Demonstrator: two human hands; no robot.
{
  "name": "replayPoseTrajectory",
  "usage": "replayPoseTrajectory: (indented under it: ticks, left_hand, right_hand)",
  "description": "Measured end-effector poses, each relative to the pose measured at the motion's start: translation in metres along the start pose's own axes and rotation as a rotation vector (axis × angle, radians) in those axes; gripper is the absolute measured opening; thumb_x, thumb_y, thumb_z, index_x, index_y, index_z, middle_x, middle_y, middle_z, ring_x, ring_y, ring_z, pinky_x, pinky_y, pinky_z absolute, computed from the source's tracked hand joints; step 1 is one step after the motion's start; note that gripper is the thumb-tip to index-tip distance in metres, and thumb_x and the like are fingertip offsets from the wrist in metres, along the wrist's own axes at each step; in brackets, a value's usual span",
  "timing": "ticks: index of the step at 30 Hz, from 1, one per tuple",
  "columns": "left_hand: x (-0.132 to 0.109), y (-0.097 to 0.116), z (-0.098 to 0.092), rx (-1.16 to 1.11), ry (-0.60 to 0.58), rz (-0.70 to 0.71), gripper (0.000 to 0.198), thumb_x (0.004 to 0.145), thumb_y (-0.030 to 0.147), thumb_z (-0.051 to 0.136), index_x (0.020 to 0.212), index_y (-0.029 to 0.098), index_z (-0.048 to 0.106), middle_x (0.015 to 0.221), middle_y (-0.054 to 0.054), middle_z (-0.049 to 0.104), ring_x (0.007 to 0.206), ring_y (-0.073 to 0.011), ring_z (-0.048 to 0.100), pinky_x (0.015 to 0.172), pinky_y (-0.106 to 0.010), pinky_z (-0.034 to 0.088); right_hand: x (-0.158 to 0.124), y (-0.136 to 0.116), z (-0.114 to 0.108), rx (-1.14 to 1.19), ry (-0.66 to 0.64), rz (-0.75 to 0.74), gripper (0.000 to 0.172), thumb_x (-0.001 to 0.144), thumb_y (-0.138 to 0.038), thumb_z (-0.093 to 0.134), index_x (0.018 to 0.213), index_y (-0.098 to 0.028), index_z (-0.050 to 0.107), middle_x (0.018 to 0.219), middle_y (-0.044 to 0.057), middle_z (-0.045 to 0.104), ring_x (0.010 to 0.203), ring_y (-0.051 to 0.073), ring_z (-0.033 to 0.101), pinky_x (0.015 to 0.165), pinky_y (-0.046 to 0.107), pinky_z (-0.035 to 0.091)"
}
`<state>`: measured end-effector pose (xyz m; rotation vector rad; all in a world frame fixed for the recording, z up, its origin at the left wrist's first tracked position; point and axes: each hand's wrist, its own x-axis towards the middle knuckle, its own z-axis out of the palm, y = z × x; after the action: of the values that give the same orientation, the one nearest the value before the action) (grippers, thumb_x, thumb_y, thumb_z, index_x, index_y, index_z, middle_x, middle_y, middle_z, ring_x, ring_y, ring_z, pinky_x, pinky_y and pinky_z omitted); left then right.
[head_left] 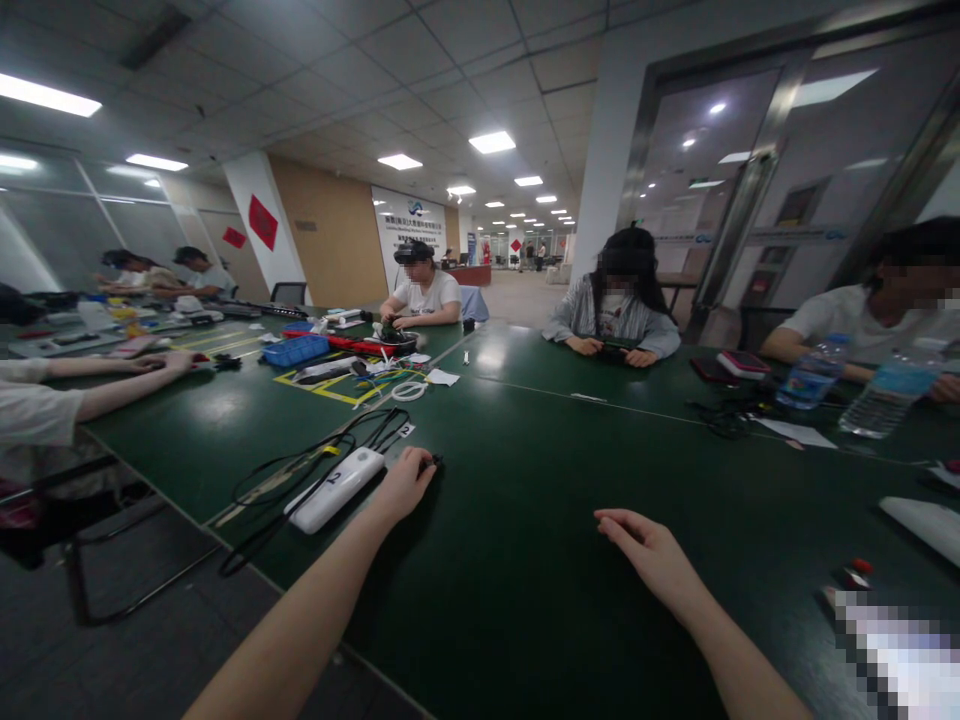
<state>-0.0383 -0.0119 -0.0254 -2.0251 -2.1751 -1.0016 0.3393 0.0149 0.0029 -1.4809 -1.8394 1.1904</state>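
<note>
My left hand (405, 485) is closed around a small black object (436, 461) whose kind I cannot make out; only its dark end shows past the fingertips. Just left of that hand lies a white power bank-like device (337, 490) marked with a 2. A black cable (289, 462) loops beside the device, with a white tag (407, 431) also reading 2. My right hand (649, 555) hovers low over or rests on the green table (517, 570); I cannot tell which. Its thumb and fingers are drawn together, with nothing visible in them.
A blue basket (296, 350), loose wires and a white cable coil (409, 390) lie farther back. Water bottles (814, 375) stand at the right. Near the right edge are a small red-topped item (860, 572) and a blurred-out bright screen (907, 660). Several people sit around the table.
</note>
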Motion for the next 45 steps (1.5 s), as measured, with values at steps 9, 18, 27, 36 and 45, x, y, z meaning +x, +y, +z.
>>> replayPoseTrajectory:
  ticks: [9, 18, 27, 36, 45]
  left_hand:
    - [0.001, 0.001, -0.002, -0.091, 0.004, -0.101, 0.02, 0.074, 0.032, 0.05, 0.086, 0.018, 0.057, 0.087, -0.003, 0.053, 0.074, -0.015, 0.054, 0.072, -0.029, 0.045]
    - [0.002, 0.004, -0.003, -0.067, -0.003, -0.083, 0.021, 0.078, 0.029, 0.044, 0.089, 0.018, 0.058, 0.09, -0.005, 0.056, 0.082, -0.017, 0.055, 0.077, -0.03, 0.043]
    - [0.001, 0.011, 0.0, -0.01, 0.021, -0.1, 0.021, 0.081, 0.029, 0.04, 0.086, 0.016, 0.055, 0.089, -0.007, 0.055, 0.083, -0.0177, 0.055, 0.077, -0.03, 0.042]
    - [0.001, 0.01, 0.005, 0.011, -0.005, -0.214, 0.02, 0.082, 0.032, 0.039, 0.089, 0.017, 0.051, 0.087, -0.007, 0.06, 0.082, -0.0195, 0.057, 0.073, -0.03, 0.042]
    - [0.003, 0.014, 0.003, 0.025, 0.065, -0.264, 0.019, 0.082, 0.03, 0.037, 0.087, 0.016, 0.05, 0.088, -0.008, 0.06, 0.082, -0.0191, 0.057, 0.072, -0.031, 0.042]
  right_hand:
    - [-0.001, -0.001, -0.001, -0.004, -0.012, 0.007, 0.039, 0.072, -0.045, 0.046, 0.102, -0.024, 0.059, 0.102, 0.003, 0.063, 0.099, 0.023, 0.054, 0.08, 0.033, 0.043]
    - [-0.002, -0.002, -0.001, -0.021, -0.004, 0.012, 0.037, 0.072, -0.045, 0.046, 0.101, -0.025, 0.059, 0.104, 0.003, 0.062, 0.1, 0.024, 0.053, 0.078, 0.033, 0.044]
    - [0.0, 0.0, 0.0, -0.021, -0.021, -0.013, 0.04, 0.073, -0.046, 0.046, 0.103, -0.024, 0.058, 0.101, 0.003, 0.064, 0.098, 0.023, 0.054, 0.082, 0.034, 0.042]
    - [-0.002, -0.002, 0.0, -0.012, -0.019, -0.013, 0.038, 0.073, -0.045, 0.046, 0.102, -0.023, 0.059, 0.102, 0.003, 0.063, 0.098, 0.023, 0.054, 0.08, 0.034, 0.043]
    - [0.0, 0.0, 0.001, -0.02, -0.011, 0.005, 0.036, 0.072, -0.043, 0.047, 0.1, -0.025, 0.059, 0.102, 0.002, 0.063, 0.099, 0.023, 0.054, 0.08, 0.033, 0.043]
